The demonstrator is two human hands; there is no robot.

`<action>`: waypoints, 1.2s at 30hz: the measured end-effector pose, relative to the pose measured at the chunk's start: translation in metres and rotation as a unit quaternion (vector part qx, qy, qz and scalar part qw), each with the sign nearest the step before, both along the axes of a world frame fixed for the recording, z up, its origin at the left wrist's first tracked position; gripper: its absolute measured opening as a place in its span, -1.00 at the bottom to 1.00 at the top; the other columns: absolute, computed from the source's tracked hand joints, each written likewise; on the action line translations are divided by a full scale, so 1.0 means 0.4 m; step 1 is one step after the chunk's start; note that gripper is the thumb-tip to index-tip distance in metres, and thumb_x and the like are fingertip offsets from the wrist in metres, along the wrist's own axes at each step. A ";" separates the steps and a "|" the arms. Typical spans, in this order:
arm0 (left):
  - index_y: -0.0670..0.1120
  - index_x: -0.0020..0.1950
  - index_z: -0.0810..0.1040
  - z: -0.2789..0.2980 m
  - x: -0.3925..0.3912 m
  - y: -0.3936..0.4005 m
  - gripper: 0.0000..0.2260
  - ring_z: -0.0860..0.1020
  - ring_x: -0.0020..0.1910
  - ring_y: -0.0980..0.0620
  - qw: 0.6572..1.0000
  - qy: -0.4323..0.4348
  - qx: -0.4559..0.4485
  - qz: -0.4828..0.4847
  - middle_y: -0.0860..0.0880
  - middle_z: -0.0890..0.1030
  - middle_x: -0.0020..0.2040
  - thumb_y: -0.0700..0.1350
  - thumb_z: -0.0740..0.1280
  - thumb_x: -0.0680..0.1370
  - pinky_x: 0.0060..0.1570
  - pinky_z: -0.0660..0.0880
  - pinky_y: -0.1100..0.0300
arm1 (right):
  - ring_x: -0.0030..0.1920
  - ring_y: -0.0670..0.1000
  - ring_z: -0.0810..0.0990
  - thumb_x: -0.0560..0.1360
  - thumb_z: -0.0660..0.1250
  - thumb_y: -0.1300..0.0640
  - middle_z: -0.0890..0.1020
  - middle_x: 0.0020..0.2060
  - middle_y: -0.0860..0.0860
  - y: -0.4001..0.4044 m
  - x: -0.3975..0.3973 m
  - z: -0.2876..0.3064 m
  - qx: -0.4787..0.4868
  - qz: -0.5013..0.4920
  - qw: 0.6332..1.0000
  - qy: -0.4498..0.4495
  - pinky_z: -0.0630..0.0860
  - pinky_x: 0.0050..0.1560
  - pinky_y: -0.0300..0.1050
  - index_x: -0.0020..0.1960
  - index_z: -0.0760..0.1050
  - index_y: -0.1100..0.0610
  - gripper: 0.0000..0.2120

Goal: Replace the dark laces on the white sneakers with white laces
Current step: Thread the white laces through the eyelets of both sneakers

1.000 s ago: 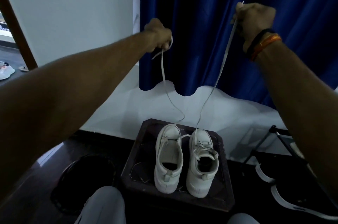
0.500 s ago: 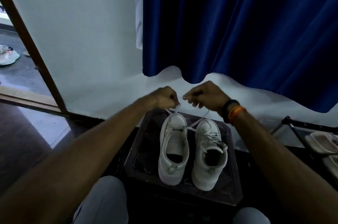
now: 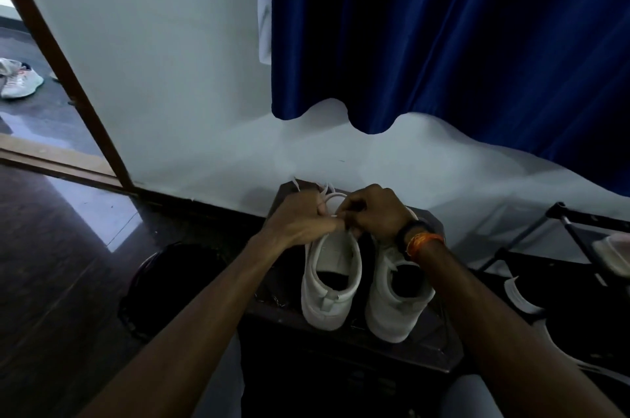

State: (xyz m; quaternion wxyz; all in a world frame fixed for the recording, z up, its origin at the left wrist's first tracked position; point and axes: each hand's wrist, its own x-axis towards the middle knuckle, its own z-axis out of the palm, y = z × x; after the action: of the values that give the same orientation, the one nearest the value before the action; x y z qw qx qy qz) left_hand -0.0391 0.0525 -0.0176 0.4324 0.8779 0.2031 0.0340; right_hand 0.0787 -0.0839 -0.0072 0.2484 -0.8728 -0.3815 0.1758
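White sneakers, two in number, the left sneaker (image 3: 332, 281) and right sneaker (image 3: 397, 298), are set side by side on a dark stool (image 3: 439, 339). A white lace (image 3: 332, 197) is pinched above the left sneaker's front by the curled fingers of the left hand (image 3: 301, 218) and right hand (image 3: 376, 209), which touch.

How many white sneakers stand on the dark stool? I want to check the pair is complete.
2: the left sneaker under both hands, the right sneaker beside it, touching or nearly so. Other shoes lie off the stool.

Dim, bluish room, daylight glare on the floor (image 3: 102, 213) at left, wide-angle bending at edges.
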 end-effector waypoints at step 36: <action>-0.24 -0.22 0.66 -0.094 -0.047 0.019 -0.85 0.57 -0.38 0.10 0.919 -0.079 -0.335 0.190 -0.08 0.61 -0.38 -0.44 0.35 0.42 -0.35 0.45 0.32 | -0.08 0.09 0.66 0.41 0.34 0.18 0.73 -0.20 0.03 0.065 -0.106 -0.083 0.087 -0.179 0.978 -0.061 0.53 -0.01 -0.10 -0.20 0.71 0.10 -0.85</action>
State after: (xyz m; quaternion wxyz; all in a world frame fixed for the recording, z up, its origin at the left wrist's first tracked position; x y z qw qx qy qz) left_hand -0.0580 0.0602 -0.0551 0.7016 0.6209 0.3304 0.1147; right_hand 0.0363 -0.0580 -0.0404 0.3270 -0.9112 -0.2471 0.0415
